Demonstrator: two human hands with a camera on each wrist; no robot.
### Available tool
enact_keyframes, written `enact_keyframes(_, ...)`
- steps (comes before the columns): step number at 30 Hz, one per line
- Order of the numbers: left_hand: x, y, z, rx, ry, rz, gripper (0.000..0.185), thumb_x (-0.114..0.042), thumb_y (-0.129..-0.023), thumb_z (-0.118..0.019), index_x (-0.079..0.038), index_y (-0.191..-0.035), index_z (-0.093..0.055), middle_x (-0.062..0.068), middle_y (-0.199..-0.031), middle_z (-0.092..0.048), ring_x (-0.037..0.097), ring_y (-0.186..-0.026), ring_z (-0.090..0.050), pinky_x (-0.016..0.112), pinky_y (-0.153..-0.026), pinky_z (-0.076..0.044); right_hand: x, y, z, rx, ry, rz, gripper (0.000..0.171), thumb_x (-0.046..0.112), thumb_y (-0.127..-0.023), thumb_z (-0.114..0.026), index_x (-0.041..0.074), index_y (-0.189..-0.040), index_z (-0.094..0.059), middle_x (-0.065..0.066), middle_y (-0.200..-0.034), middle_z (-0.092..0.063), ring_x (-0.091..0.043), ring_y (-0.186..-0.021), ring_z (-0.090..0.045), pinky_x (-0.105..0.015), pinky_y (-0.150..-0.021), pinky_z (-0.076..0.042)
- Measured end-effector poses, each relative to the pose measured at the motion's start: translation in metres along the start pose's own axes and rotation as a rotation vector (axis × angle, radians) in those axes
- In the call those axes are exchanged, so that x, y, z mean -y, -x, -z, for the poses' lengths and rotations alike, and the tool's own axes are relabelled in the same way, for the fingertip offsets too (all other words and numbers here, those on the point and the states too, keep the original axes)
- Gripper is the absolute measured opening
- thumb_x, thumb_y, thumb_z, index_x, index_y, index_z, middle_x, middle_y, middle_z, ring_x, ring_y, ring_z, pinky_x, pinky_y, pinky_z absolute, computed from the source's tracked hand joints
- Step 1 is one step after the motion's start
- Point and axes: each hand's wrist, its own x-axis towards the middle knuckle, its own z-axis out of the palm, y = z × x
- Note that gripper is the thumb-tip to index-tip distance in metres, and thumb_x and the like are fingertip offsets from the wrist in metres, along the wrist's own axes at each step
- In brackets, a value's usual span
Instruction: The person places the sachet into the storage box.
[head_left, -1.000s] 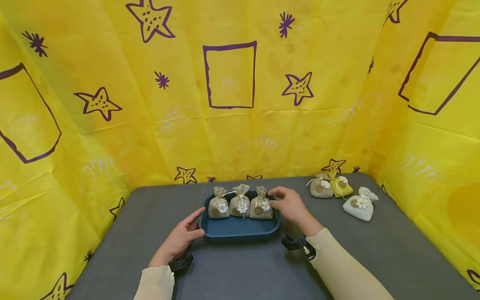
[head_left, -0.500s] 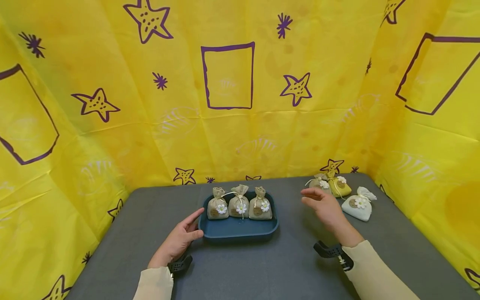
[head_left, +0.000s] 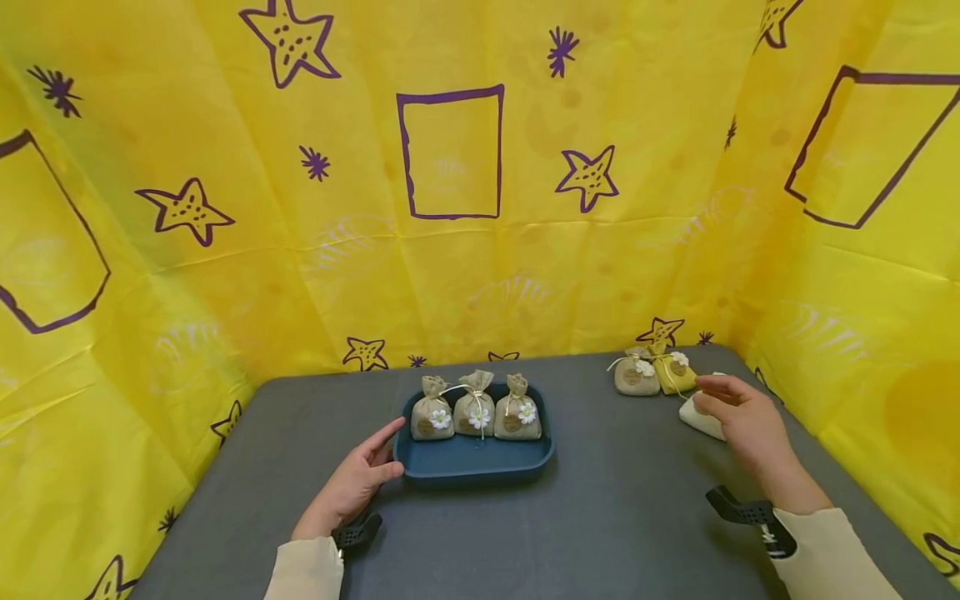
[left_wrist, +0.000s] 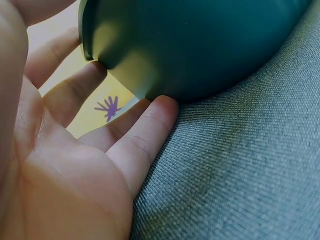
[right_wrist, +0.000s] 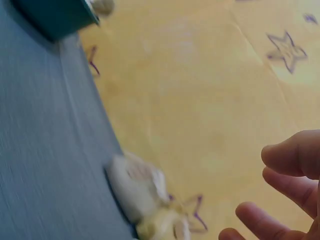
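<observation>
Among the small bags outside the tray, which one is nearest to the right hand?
The white bag, lying at the right hand, which partly hides it. The beige bag and yellow bag stand farther back, apart from the hand.

The left hand (head_left: pixel 352 483) lies near the table's front edge, palm turned inward, fingers (left_wrist: pixel 145 135) straight and relaxed. The right hand (head_left: pixel 746 425) hovers toward the back right corner, fingers (right_wrist: pixel 290 155) loosely bent, holding nothing. Both forearms wear pale sleeves.
</observation>
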Motion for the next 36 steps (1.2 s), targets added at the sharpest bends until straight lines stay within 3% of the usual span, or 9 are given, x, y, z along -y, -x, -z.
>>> enact_keyframes(7, -0.001, 0.002, 0.000, 0.004, 0.006, -0.017, 0.069, -0.001, -0.100, -0.058, -0.006, -0.159, -0.021, 0.019, -0.163, -0.010, 0.035, -0.146, -0.018, 0.024, -0.100, -0.042, -0.027, 0.002, 0.031, -0.036, -0.041, -0.011, 0.051, 0.033, -0.099, -0.065, -0.005, -0.132, -0.057, 0.023, -0.103, -0.060, 0.010, -0.088, -0.053, -0.015, -0.071, -0.046)
enact_keyframes(11, -0.001, 0.002, 0.000, 0.002, 0.008, -0.026, 0.069, 0.000, -0.100, -0.058, -0.006, -0.159, -0.022, 0.019, -0.163, -0.010, 0.035, -0.146, -0.018, 0.024, -0.100, -0.042, -0.040, 0.003, 0.043, -0.035, -0.055, -0.042, 0.052, 0.036, -0.098, -0.066, -0.002, -0.132, -0.057, 0.030, -0.098, -0.056, 0.009, -0.084, -0.055, -0.015, -0.068, -0.048)
enact_keyframes(14, -0.001, 0.002, 0.000, 0.001, 0.004, -0.028, 0.069, 0.000, -0.100, -0.058, -0.006, -0.159, -0.022, 0.018, -0.164, -0.010, 0.035, -0.147, -0.016, 0.024, -0.100, -0.041, -0.052, 0.002, 0.047, -0.002, -0.111, -0.073, 0.050, 0.034, -0.099, -0.064, -0.002, -0.133, -0.055, 0.022, -0.104, -0.057, 0.009, -0.084, -0.057, -0.016, -0.069, -0.050)
enact_keyframes(16, -0.001, 0.002, 0.000, 0.001, 0.000, -0.028, 0.069, 0.000, -0.100, -0.058, -0.006, -0.159, -0.022, 0.019, -0.164, -0.009, 0.034, -0.147, -0.016, 0.023, -0.101, -0.041, -0.060, 0.002, 0.048, 0.045, -0.188, -0.105, 0.047, 0.030, -0.101, -0.062, 0.000, -0.135, -0.053, 0.004, -0.117, -0.057, 0.008, -0.086, -0.057, -0.018, -0.070, -0.052)
enact_keyframes(21, -0.001, 0.002, -0.001, -0.007, -0.008, -0.015, 0.069, -0.001, -0.100, -0.059, -0.007, -0.159, -0.023, 0.018, -0.164, -0.009, 0.034, -0.147, -0.015, 0.023, -0.100, -0.040, -0.076, 0.001, 0.046, 0.135, -0.369, -0.214, 0.041, 0.024, -0.102, -0.061, 0.014, -0.138, -0.045, -0.036, -0.146, -0.016, 0.008, -0.088, -0.052, -0.023, -0.074, -0.053)
enact_keyframes(24, 0.000, 0.002, -0.001, -0.014, -0.012, -0.011, 0.069, -0.002, -0.100, -0.059, -0.008, -0.159, -0.024, 0.018, -0.164, -0.009, 0.034, -0.147, -0.016, 0.023, -0.100, -0.041, -0.081, -0.002, 0.045, 0.136, -0.367, -0.235, 0.055, 0.025, -0.101, -0.062, 0.009, -0.147, -0.037, -0.038, -0.151, -0.007, 0.004, -0.092, -0.049, -0.023, -0.076, -0.053)
enact_keyframes(27, 0.000, 0.002, -0.001, -0.017, -0.005, -0.011, 0.069, -0.001, -0.100, -0.059, -0.008, -0.159, -0.024, 0.018, -0.164, -0.009, 0.034, -0.147, -0.016, 0.023, -0.100, -0.041, -0.083, -0.005, 0.045, 0.155, -0.327, -0.232, 0.071, 0.029, -0.101, -0.061, 0.001, -0.154, -0.023, -0.039, -0.153, -0.002, -0.018, -0.110, -0.047, -0.024, -0.078, -0.053)
enact_keyframes(31, 0.000, 0.002, -0.001, -0.014, 0.002, -0.009, 0.069, -0.001, -0.100, -0.059, -0.007, -0.159, -0.024, 0.019, -0.164, -0.010, 0.034, -0.147, -0.017, 0.023, -0.100, -0.041, -0.085, -0.008, 0.046, 0.183, -0.314, -0.248, 0.078, 0.030, -0.101, -0.061, -0.002, -0.156, -0.015, -0.041, -0.154, 0.004, -0.045, -0.126, -0.029, -0.026, -0.080, -0.054)
enact_keyframes(36, 0.000, 0.001, -0.001, -0.012, 0.006, -0.010, 0.069, -0.001, -0.100, -0.059, -0.007, -0.159, -0.023, 0.019, -0.163, -0.010, 0.034, -0.146, -0.018, 0.024, -0.100, -0.042, -0.089, -0.013, 0.045, 0.218, -0.310, -0.223, 0.077, 0.026, -0.101, -0.062, -0.002, -0.156, -0.016, -0.042, -0.153, 0.006, -0.040, -0.123, -0.034, -0.027, -0.082, -0.054)
